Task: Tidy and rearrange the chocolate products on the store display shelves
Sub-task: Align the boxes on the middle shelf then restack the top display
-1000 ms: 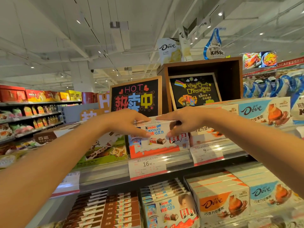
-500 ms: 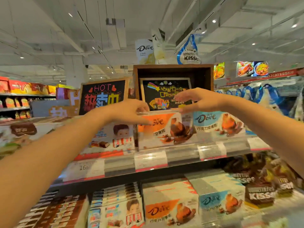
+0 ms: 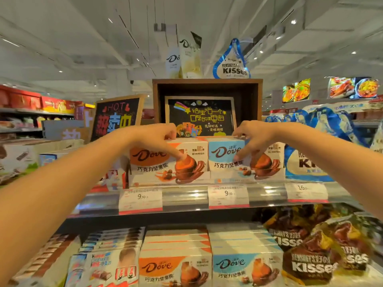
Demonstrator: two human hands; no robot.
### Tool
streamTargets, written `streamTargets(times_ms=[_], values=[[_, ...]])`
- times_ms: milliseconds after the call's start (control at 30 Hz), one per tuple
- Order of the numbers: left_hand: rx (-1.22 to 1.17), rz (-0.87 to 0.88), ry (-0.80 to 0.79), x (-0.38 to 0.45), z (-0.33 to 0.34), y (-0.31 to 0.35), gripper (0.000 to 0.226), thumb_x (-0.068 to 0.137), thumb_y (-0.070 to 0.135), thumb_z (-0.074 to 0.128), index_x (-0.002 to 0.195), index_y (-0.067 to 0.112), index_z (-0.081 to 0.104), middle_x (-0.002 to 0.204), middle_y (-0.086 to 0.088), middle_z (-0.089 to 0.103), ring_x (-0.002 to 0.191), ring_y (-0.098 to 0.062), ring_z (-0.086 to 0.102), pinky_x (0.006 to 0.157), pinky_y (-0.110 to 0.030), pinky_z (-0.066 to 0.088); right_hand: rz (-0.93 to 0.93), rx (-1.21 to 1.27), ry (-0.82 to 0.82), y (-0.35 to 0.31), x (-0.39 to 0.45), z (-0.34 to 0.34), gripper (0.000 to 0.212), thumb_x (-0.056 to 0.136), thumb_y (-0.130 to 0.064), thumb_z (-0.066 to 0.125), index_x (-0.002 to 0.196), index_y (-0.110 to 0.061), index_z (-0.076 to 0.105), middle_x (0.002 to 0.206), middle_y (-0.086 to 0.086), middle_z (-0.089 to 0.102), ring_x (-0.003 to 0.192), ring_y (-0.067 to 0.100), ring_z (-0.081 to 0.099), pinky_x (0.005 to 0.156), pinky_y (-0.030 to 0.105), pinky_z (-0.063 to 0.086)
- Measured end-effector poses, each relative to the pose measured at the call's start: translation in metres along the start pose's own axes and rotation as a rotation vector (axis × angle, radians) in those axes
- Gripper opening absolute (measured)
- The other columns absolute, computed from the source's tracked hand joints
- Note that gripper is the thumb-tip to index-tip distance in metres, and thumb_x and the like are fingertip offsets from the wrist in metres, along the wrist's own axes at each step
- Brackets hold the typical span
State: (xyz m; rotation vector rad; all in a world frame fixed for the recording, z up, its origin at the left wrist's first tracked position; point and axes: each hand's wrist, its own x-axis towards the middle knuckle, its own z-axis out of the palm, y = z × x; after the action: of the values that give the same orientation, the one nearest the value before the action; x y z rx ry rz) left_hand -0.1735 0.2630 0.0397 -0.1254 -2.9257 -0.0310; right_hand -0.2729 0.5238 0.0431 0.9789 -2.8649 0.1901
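1. I see my left hand point(image 3: 157, 139) on the orange Dove box point(image 3: 169, 160) at the front edge of the upper shelf point(image 3: 184, 195). The fingers are curled over the box's top edge and the thumb lies down across its printed face, so the box is pinched between them.
2. My right hand point(image 3: 251, 137) is on the blue Dove box point(image 3: 228, 158), which stands upright just to the right of the orange one, the two touching side by side. The fingers hook over its top edge and the thumb presses on the front face, gripping it.
3. Both boxes stand behind the shelf's clear front rail, each above a 9.90 price tag point(image 3: 141, 198).
4. Right of the blue box, at the same front edge, sits a blue Hershey's Kisses bag point(image 3: 304, 164). Left of the orange box a Kinder chocolate box point(image 3: 113, 179) is partly hidden by my left forearm.
5. Behind the boxes stands a wooden crate point(image 3: 207, 83) with a chalkboard sign point(image 3: 200, 117) inside; a second chalkboard reading HOT point(image 3: 116, 118) leans to its left.
6. The lower shelf carries more orange and blue Dove boxes point(image 3: 176, 266), Kinder boxes point(image 3: 107, 266) at its left and brown Kisses bags point(image 3: 310, 264) at its right.
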Motion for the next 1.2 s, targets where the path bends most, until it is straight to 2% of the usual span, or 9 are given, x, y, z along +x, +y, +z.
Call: streamTargets(times_ms=[100, 200, 333, 467, 633, 800, 933, 1067, 1200], values=[[-0.019, 0.009, 0.013, 0.002, -0.002, 0.004, 0.062, 0.065, 0.065, 0.07, 0.111, 0.027, 0.051, 0.114, 0.009, 0.054, 0.103, -0.014, 0.054, 0.094, -0.039, 0.046, -0.004, 0.016, -0.027, 0.003, 0.003, 0.0, 0.058, 0.068, -0.046, 0.076, 0.115, -0.021, 0.053, 0.114, 0.0, 0.05, 0.103, 0.018, 0.055, 0.085, 0.032, 0.054], [-0.025, 0.062, -0.075, 0.005, -0.002, 0.006, 0.046, 0.065, 0.07, 0.064, 0.089, 0.03, 0.064, 0.095, 0.007, 0.065, 0.087, -0.014, 0.062, 0.087, -0.042, 0.051, -0.001, 0.208, -0.106, 0.006, 0.001, 0.004, 0.055, 0.071, -0.032, 0.078, 0.112, -0.021, 0.044, 0.111, 0.003, 0.057, 0.096, 0.019, 0.063, 0.079, 0.034, 0.057], [-0.055, 0.013, -0.066, 0.009, 0.002, 0.0, 0.059, 0.055, 0.08, 0.06, 0.098, 0.04, 0.052, 0.106, 0.015, 0.056, 0.096, -0.008, 0.057, 0.091, -0.039, 0.048, -0.07, 0.239, -0.088, 0.01, 0.0, 0.001, 0.051, 0.068, -0.034, 0.079, 0.109, -0.018, 0.052, 0.106, 0.003, 0.063, 0.093, 0.019, 0.066, 0.077, 0.033, 0.058], [-0.136, 0.016, -0.073, 0.009, 0.0, -0.003, 0.06, 0.055, 0.073, 0.067, 0.102, 0.038, 0.052, 0.11, 0.014, 0.057, 0.1, -0.008, 0.058, 0.091, -0.038, 0.049, -0.094, 0.258, -0.102, 0.01, -0.003, -0.003, 0.05, 0.062, -0.042, 0.077, 0.103, -0.021, 0.057, 0.101, 0.0, 0.065, 0.089, 0.016, 0.066, 0.068, 0.024, 0.053], [-0.192, 0.045, -0.124, 0.009, -0.001, -0.003, 0.066, 0.06, 0.069, 0.069, 0.116, 0.039, 0.05, 0.117, 0.013, 0.056, 0.106, -0.009, 0.057, 0.092, -0.035, 0.048, -0.084, 0.264, -0.214, 0.009, -0.002, -0.001, 0.061, 0.06, -0.044, 0.079, 0.11, -0.02, 0.054, 0.107, 0.003, 0.067, 0.096, 0.023, 0.067, 0.086, 0.041, 0.055], [-0.243, 0.084, -0.207, 0.005, -0.005, 0.007, 0.052, 0.073, 0.045, 0.069, 0.122, 0.037, 0.052, 0.109, 0.01, 0.065, 0.093, -0.011, 0.066, 0.081, -0.029, 0.055, -0.094, 0.205, -0.227, 0.006, -0.003, -0.003, 0.06, 0.057, -0.048, 0.076, 0.108, -0.025, 0.056, 0.104, 0.002, 0.069, 0.094, 0.024, 0.068, 0.084, 0.039, 0.056], [-0.187, 0.1, -0.219, 0.008, 0.004, 0.01, 0.071, 0.063, 0.064, 0.07, 0.127, 0.04, 0.046, 0.116, 0.015, 0.061, 0.105, -0.008, 0.059, 0.095, -0.038, 0.047, -0.065, 0.247, -0.253, -0.003, -0.004, 0.003, 0.057, 0.066, -0.046, 0.076, 0.111, -0.022, 0.051, 0.11, 0.004, 0.065, 0.099, 0.025, 0.065, 0.088, 0.041, 0.054], [-0.087, 0.076, -0.253, 0.013, 0.009, 0.018, 0.064, 0.058, 0.074, 0.063, 0.114, 0.047, 0.048, 0.111, 0.018, 0.063, 0.103, -0.007, 0.059, 0.096, -0.038, 0.045, -0.145, 0.065, -0.045, -0.021, -0.004, 0.012, 0.078, 0.058, -0.081, 0.05, 0.108, -0.022, 0.059, 0.101, 0.001, 0.06, 0.091, 0.019, 0.061, 0.081, 0.031, 0.053], [0.014, 0.077, -0.132, 0.015, 0.013, 0.025, 0.065, 0.057, 0.078, 0.057, 0.109, 0.04, 0.052, 0.1, 0.014, 0.063, 0.092, -0.007, 0.06, 0.085, -0.032, 0.05, -0.198, -0.104, 0.147, -0.03, -0.007, 0.021, 0.072, 0.069, -0.08, 0.04, 0.112, -0.024, 0.056, 0.089, -0.007, 0.056, 0.086, 0.017, 0.055, 0.065, 0.025, 0.041]])
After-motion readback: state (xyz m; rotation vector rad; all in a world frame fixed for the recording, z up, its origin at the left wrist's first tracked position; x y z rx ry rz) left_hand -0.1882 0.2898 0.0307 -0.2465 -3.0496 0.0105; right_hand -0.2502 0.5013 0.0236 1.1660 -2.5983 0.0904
